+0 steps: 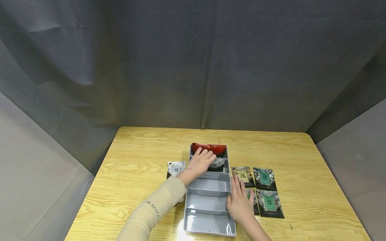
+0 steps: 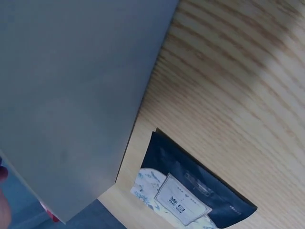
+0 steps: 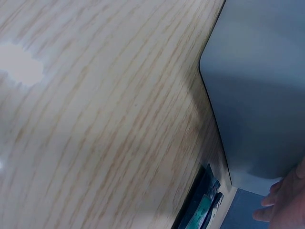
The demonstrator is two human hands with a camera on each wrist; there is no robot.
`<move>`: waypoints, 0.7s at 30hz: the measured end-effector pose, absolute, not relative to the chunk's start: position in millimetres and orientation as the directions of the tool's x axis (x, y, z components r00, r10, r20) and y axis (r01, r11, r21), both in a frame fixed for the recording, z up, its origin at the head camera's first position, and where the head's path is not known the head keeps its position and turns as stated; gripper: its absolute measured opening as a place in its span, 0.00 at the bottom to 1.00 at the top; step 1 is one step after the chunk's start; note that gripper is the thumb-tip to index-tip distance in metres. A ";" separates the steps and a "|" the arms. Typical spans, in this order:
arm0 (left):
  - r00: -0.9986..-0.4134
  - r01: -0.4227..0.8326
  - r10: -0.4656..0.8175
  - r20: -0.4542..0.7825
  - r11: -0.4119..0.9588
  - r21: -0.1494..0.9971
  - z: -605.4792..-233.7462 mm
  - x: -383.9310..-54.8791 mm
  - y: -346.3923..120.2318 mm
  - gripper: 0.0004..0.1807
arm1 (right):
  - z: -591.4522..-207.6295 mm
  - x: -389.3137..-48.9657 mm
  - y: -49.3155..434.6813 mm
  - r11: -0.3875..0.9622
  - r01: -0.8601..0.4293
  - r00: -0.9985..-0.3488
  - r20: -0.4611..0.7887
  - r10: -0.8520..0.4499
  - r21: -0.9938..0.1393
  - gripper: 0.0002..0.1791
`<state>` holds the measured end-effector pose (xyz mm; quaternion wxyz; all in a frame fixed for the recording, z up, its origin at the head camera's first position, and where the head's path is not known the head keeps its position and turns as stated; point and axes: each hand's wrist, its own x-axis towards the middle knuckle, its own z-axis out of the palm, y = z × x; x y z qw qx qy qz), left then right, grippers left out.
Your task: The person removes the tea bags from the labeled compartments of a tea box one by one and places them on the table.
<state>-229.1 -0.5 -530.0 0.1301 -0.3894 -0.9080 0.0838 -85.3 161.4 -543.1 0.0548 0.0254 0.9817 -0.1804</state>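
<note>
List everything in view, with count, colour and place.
box: one, grey, table's middle
red packets: at least two, red, farthest compartment
white-print packets: at least two, white and black, in box and left of it
green-label packets: three, black and green, right of box
yellow-label packet: one, multicoloured, right of box
table: one, yellow wood, beneath box
backdrop: one, dark grey, behind table
side panels: two, light grey, either side
sleeve: one, cream, left forearm
left hand: one, bare, over far compartments
right hand: one, bare, box's right side
</note>
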 end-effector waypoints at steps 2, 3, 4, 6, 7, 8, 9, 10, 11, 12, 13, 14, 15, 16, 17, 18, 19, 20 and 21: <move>-0.656 0.675 0.721 0.226 0.693 -0.253 -528.2 -229.8 -2.9 0.09 | -543.2 -85.3 161.3 0.933 0.070 -0.993 -0.118 0.030 -0.352 0.36; -0.653 0.670 0.715 0.249 0.699 -0.251 -527.1 -230.2 -4.3 0.08 | -543.4 -85.2 161.3 0.933 0.070 -0.992 -0.119 0.030 -0.353 0.36; -0.650 0.666 0.708 0.274 0.705 -0.243 -525.7 -230.5 -5.6 0.08 | -543.4 -85.1 161.2 0.932 0.070 -0.993 -0.118 0.030 -0.355 0.36; -0.649 0.657 0.693 0.314 0.719 -0.228 -522.5 -231.0 -8.4 0.08 | -543.2 -84.7 161.2 0.932 0.069 -0.993 -0.118 0.028 -0.356 0.36; -0.648 0.653 0.685 0.334 0.725 -0.220 -520.9 -231.4 -9.6 0.08 | -543.2 -84.5 161.3 0.932 0.069 -0.993 -0.119 0.028 -0.356 0.36; -0.649 0.649 0.676 0.350 0.731 -0.210 -519.2 -231.5 -11.2 0.09 | -543.0 -84.4 161.4 0.932 0.068 -0.993 -0.119 0.027 -0.356 0.36; -0.650 0.646 0.667 0.365 0.738 -0.198 -517.4 -231.4 -12.8 0.10 | -543.0 -84.3 161.5 0.932 0.068 -0.992 -0.119 0.027 -0.355 0.36; -0.650 0.641 0.655 0.384 0.745 -0.184 -515.4 -231.3 -14.5 0.10 | -542.9 -84.3 161.6 0.933 0.067 -0.993 -0.118 0.027 -0.354 0.36; -0.650 0.635 0.646 0.400 0.751 -0.180 -513.7 -231.5 -16.2 0.11 | -542.9 -84.3 161.7 0.934 0.067 -0.993 -0.117 0.027 -0.351 0.36; -0.649 0.630 0.636 0.417 0.757 -0.174 -511.9 -231.6 -18.0 0.13 | -542.9 -84.3 161.7 0.935 0.066 -0.993 -0.116 0.027 -0.349 0.36; -0.651 0.625 0.625 0.430 0.764 -0.164 -510.0 -231.7 -20.0 0.13 | -542.9 -84.4 161.7 0.935 0.066 -0.993 -0.114 0.027 -0.349 0.36; -0.654 0.618 0.614 0.442 0.770 -0.156 -508.4 -231.9 -22.4 0.14 | -542.9 -84.4 161.6 0.935 0.065 -0.993 -0.112 0.028 -0.349 0.36; -0.653 0.612 0.602 0.459 0.777 -0.149 -507.0 -232.4 -24.6 0.14 | -543.0 -84.5 161.4 0.935 0.065 -0.994 -0.110 0.028 -0.349 0.36; -0.652 0.606 0.590 0.476 0.783 -0.141 -505.5 -233.0 -27.0 0.15 | -543.1 -84.6 161.3 0.934 0.065 -0.994 -0.107 0.028 -0.350 0.36; -0.653 0.601 0.580 0.487 0.788 -0.134 -504.7 -233.8 -29.6 0.15 | -543.1 -84.6 161.2 0.934 0.065 -0.994 -0.106 0.029 -0.351 0.36; -0.655 0.597 0.568 0.498 0.793 -0.120 -503.6 -234.3 -32.4 0.14 | -543.1 -84.6 161.2 0.934 0.065 -0.994 -0.107 0.029 -0.352 0.36; -0.658 0.592 0.555 0.509 0.799 -0.106 -502.8 -235.0 -35.4 0.14 | -543.1 -84.5 161.3 0.933 0.066 -0.994 -0.108 0.030 -0.353 0.36; -0.660 0.589 0.543 0.520 0.803 -0.092 -502.0 -235.8 -38.3 0.14 | -542.9 -84.4 161.5 0.933 0.067 -0.993 -0.110 0.030 -0.354 0.36; -0.664 0.584 0.529 0.529 0.808 -0.075 -501.4 -236.6 -41.4 0.13 | -542.7 -84.3 161.7 0.932 0.068 -0.993 -0.112 0.030 -0.356 0.36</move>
